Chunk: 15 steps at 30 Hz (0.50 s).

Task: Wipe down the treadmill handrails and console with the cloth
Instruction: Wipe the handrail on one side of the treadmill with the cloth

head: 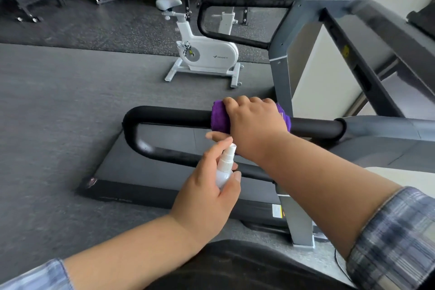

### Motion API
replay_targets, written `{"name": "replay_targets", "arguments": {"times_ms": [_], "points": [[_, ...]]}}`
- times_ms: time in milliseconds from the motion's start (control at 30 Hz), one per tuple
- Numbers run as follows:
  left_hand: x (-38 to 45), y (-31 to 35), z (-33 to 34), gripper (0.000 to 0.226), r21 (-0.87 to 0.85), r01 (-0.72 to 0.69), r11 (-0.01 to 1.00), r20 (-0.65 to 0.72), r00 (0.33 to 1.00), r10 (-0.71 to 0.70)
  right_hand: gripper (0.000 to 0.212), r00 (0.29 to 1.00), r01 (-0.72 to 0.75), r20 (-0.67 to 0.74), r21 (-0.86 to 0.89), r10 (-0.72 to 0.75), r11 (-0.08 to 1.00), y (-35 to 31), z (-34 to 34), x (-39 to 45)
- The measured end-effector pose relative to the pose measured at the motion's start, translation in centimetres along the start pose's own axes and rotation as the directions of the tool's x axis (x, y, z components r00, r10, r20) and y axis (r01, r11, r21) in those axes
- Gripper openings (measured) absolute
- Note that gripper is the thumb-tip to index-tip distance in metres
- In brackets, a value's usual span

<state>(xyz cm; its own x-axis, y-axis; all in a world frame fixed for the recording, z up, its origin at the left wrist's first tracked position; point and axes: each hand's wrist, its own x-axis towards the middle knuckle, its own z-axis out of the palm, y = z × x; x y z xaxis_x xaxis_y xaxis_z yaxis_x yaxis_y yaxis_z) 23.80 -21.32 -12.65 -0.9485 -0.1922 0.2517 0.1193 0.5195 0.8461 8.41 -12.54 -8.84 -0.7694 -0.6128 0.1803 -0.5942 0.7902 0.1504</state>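
Right hand (255, 122) clamped over the purple cloth (220, 119), fingers curled across the top and thumb tucked under, pressing the cloth around the near handrail (169, 114) of the treadmill. Long axis of that black padded bar running left to right across the view, with bare foam stretching leftward to the curved end and a shorter stretch rightward toward the grey frame (386, 125), so probably a slide along the bar, not across it. Left hand (209, 186) lower and nearer the body, just below the bar, wrapped around a small white spray bottle (224, 167) with nozzle tilted up toward the cloth.
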Motion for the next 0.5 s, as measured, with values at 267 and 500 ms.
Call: {"name": "replay_targets", "arguments": {"times_ms": [267, 500], "points": [[2.0, -5.4, -8.7, 0.052, -0.043, -0.086, 0.995, -0.004, 0.996, 0.086, 0.073, 1.000, 0.009, 0.002, 0.000, -0.009, 1.000, -7.7, -0.1, 4.9], [1.4, -9.9, -15.8, 0.055, -0.131, -0.180, 0.975, -0.032, 0.984, 0.177, 0.065, 0.998, 0.036, -0.053, -0.063, -0.039, 0.997, -15.3, 0.4, 8.3]]}}
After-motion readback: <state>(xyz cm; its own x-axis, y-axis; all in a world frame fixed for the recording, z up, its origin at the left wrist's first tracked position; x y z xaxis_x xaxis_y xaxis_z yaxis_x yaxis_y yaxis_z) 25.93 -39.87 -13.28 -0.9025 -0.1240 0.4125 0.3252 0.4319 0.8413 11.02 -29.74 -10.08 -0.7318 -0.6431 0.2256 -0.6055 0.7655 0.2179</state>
